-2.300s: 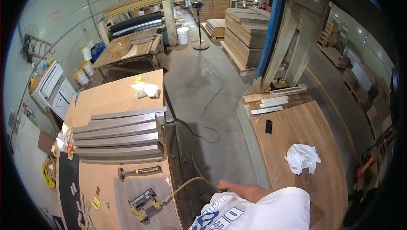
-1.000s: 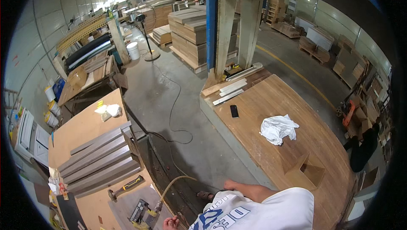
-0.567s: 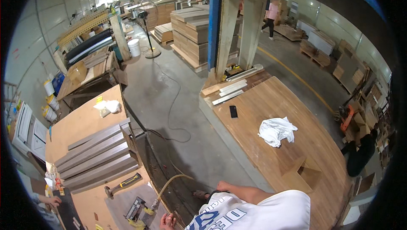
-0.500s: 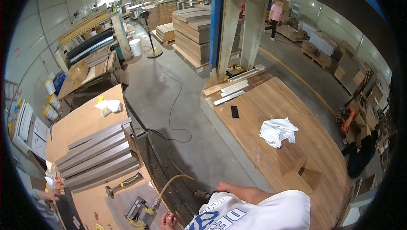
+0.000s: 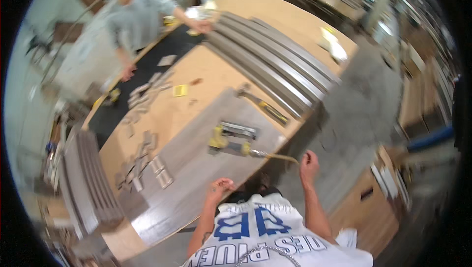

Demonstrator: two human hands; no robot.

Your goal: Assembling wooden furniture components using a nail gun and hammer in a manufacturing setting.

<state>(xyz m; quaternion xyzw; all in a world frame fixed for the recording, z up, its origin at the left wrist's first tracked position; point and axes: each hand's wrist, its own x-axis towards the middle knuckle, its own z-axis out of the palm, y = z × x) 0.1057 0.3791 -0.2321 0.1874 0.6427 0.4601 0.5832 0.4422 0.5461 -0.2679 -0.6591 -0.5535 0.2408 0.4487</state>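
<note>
My left hand (image 5: 220, 188) is over the near edge of the table, beside a grey wood-grain panel (image 5: 191, 173). Its fingers are apart and loosely bent, with nothing seen in them. To the right, past the table edge, my right hand (image 5: 309, 167) is raised with its fingers curled in, apparently empty. The tan air hose (image 5: 281, 157) passes close to it; whether they touch I cannot tell. On the panel lies a yellow-and-black nail gun (image 5: 231, 139), joined to that hose. A hammer (image 5: 263, 104) with a yellow-and-black handle lies beyond it.
Long grey-brown boards (image 5: 275, 65) lie across the table's far right. Small wood pieces (image 5: 147, 92) are scattered at left, near stacked boards (image 5: 88, 183). Across the table a person in grey (image 5: 142, 18) touches the board ends. Another wooden table (image 5: 364, 213) stands at right.
My view has swung left onto the workbench, so the grey panel and small wood pieces now show. Both my hands appear higher in view, the right one raised beside the hose.
</note>
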